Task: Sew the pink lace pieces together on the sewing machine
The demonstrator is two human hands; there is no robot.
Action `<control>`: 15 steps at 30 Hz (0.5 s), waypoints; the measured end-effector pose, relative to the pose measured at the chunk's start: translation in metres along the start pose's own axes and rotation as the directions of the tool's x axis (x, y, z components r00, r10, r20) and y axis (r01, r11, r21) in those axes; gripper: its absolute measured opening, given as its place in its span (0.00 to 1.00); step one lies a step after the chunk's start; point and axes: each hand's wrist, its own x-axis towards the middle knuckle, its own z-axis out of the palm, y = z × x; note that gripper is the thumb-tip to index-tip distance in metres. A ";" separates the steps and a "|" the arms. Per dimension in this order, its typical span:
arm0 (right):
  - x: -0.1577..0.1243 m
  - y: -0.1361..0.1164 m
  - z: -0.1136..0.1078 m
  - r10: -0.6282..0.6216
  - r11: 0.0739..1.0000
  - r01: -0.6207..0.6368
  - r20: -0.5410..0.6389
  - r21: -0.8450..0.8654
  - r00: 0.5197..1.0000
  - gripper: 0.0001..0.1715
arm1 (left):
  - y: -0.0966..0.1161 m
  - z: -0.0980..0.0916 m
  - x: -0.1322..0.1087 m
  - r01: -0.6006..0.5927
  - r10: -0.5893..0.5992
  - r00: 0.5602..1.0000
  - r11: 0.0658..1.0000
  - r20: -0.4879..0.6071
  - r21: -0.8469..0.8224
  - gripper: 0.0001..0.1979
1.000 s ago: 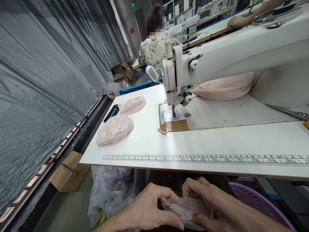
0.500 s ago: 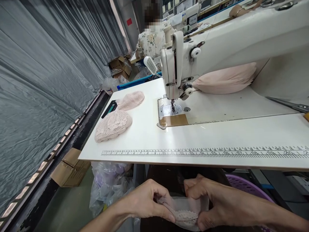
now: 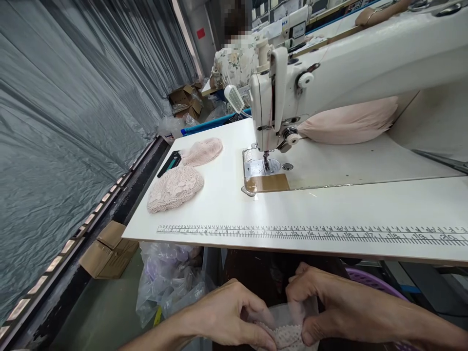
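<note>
Below the front edge of the sewing table, my left hand (image 3: 237, 317) and my right hand (image 3: 318, 307) pinch a small piece of pale pink lace with sheer mesh (image 3: 288, 334). Each hand grips one side of it between thumb and fingers, and its lower part runs out of the picture. On the table's left side lies a stack of pink lace pieces (image 3: 175, 189). Behind that stack is another pink mesh bundle (image 3: 202, 151). A white sewing machine (image 3: 263, 112) stands above, its presser foot (image 3: 266, 161) over the metal plate.
A printed ruler (image 3: 292, 233) runs along the table's (image 3: 219, 204) front edge. Scissors (image 3: 438, 161) lie at the right; pink fabric (image 3: 351, 122) sits behind the machine arm. Plastic bags (image 3: 168, 278), a cardboard box (image 3: 109, 251) and a purple basket (image 3: 373, 282) are below. A person (image 3: 236, 58) sits ahead.
Both hands keep hold of the lace piece, which has dropped slightly lower in view and shows more of its dotted lace. The whole view has shifted a little.
</note>
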 end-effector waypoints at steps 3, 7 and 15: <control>0.000 0.002 -0.002 -0.054 0.998 0.054 0.006 0.017 0.999 0.02 | -0.004 -0.001 0.001 0.012 -0.011 1.000 1.000 0.014 -0.008 0.15; 0.000 0.009 -0.003 -0.072 0.997 0.071 -0.020 -0.044 0.997 0.02 | -0.005 -0.004 0.001 0.056 -0.054 0.998 0.998 0.041 -0.031 0.18; 0.010 0.025 0.065 -0.448 0.767 0.047 -0.482 -0.640 0.753 0.26 | -0.021 0.010 0.016 0.061 -0.237 0.906 0.893 -0.351 -0.446 0.22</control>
